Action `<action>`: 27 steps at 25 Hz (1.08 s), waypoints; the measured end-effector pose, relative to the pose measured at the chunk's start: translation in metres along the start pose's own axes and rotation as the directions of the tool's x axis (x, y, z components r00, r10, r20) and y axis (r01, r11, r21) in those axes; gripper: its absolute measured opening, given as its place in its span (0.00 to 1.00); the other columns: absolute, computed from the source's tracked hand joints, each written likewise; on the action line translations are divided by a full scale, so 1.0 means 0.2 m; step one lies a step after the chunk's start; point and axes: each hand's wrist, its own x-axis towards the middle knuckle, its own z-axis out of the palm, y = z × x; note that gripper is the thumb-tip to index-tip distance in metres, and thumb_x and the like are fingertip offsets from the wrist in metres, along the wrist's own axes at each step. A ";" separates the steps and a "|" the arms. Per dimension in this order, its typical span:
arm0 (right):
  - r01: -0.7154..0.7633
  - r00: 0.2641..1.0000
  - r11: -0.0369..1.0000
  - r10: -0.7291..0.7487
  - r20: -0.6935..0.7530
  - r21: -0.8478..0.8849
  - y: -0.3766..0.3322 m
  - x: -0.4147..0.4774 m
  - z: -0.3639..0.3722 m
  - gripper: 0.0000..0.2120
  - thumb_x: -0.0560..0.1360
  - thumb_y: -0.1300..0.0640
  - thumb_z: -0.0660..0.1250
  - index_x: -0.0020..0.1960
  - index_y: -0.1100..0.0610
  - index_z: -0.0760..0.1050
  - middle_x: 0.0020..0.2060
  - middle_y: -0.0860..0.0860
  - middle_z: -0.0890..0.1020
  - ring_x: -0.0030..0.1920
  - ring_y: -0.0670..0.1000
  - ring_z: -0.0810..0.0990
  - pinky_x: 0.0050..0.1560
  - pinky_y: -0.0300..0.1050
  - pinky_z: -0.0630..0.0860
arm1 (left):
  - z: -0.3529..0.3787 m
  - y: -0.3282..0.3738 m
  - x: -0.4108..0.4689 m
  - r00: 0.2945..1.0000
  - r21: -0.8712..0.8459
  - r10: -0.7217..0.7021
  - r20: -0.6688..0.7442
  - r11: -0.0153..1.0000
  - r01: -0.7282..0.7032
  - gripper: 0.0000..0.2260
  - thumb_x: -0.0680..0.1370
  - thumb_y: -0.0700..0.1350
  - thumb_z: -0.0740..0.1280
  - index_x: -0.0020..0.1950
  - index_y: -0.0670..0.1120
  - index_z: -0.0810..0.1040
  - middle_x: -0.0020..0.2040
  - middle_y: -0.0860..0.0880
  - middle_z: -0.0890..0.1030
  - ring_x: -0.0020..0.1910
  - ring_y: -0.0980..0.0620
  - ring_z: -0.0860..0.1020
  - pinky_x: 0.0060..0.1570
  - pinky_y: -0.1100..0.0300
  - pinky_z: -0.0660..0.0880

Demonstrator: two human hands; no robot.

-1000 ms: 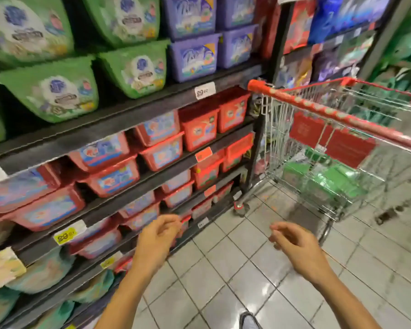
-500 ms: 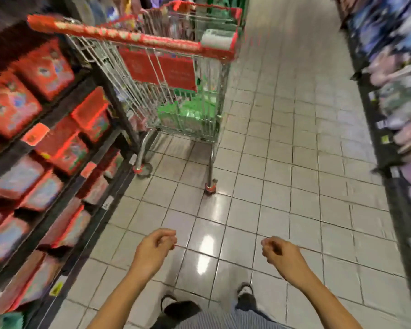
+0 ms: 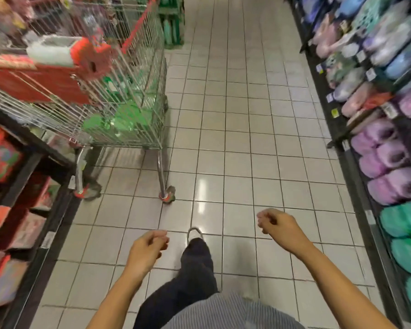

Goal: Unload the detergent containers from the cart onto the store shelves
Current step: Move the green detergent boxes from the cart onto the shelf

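Several green detergent containers (image 3: 128, 116), blurred, lie on the wire cart's (image 3: 153, 74) bottom; left hand (image 3: 145, 250) and right hand (image 3: 280, 227) hang apart, loosely curled, empty.

Supermkt aisle: stocked shelves (image 3: 387, 129) both sides, wire cart (image 3: 119, 96), tiled floor (image 3: 235, 138).

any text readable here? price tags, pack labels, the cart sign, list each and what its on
No text can be read; the frame is motion-blurred.
On the price tags at right: too small and blurred.
On the red panel of the cart: print smeared.
On the green containers in the cart: labels blurred.
On the red packs at left: print smeared.
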 end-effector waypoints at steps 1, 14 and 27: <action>-0.001 1.000 1.000 0.001 -0.018 0.018 -0.03 0.10 -0.04 0.06 0.77 0.62 0.63 0.50 0.57 0.78 0.42 0.57 0.82 0.40 0.52 0.80 0.41 0.35 0.75 | 0.02 0.04 0.08 1.000 0.005 -0.028 -0.001 1.000 0.028 0.05 0.80 0.41 0.64 0.50 0.49 0.79 0.48 0.48 0.82 0.49 0.51 0.81 0.44 0.61 0.75; -0.225 0.972 0.974 0.222 -0.076 -0.033 -0.31 1.24 -0.60 0.05 0.78 0.61 0.63 0.51 0.57 0.77 0.42 0.55 0.83 0.40 0.51 0.81 0.37 0.33 0.74 | 0.31 1.40 1.44 0.982 0.040 0.138 0.126 0.989 -0.144 0.06 0.79 0.39 0.64 0.52 0.46 0.79 0.42 0.50 0.82 0.42 0.53 0.79 0.39 0.63 0.72; 0.404 0.882 0.913 -0.372 0.289 -0.060 -1.71 3.03 -0.98 0.07 0.78 0.59 0.65 0.51 0.48 0.78 0.43 0.57 0.84 0.45 0.56 0.82 0.50 0.47 0.79 | 0.23 2.49 2.07 0.945 -0.422 0.130 -0.299 0.870 -0.253 0.07 0.76 0.38 0.69 0.46 0.50 0.81 0.38 0.53 0.85 0.38 0.58 0.82 0.39 0.67 0.77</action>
